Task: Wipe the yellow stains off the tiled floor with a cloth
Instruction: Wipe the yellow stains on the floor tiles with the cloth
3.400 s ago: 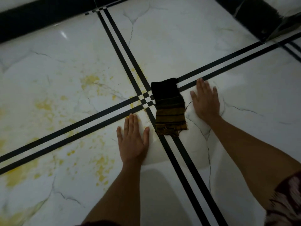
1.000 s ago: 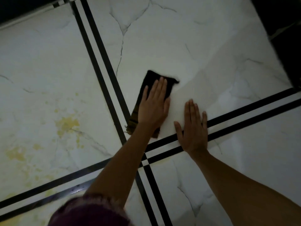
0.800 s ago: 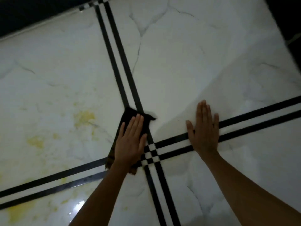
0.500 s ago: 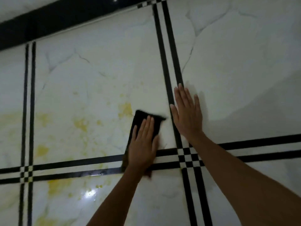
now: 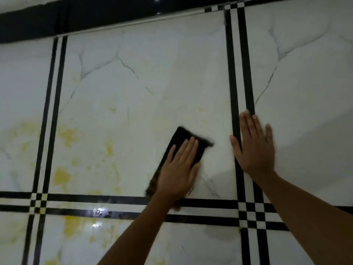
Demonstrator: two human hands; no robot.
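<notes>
A dark folded cloth (image 5: 181, 138) lies on the white marble-look tiled floor (image 5: 152, 73). My left hand (image 5: 179, 169) presses flat on it with straight fingers, covering its lower half. My right hand (image 5: 255, 148) lies flat on the floor to the right of the cloth, fingers spread across a black double stripe. Yellow stains (image 5: 68, 133) mark the tile left of the cloth, with more yellow stains (image 5: 61, 175) lower down and further yellow stains (image 5: 73, 226) below the horizontal stripes.
Black double stripes (image 5: 236, 73) run between the tiles, with checkered crossings (image 5: 252, 215). A black skirting band (image 5: 95, 18) runs along the top edge. A wet glare spot (image 5: 98, 212) sits on the lower stripe.
My left hand took the cloth from the crossing and slid it left onto the stained tile. My right hand moved left to the vertical stripe. The yellow patch near the cloth has faded.
</notes>
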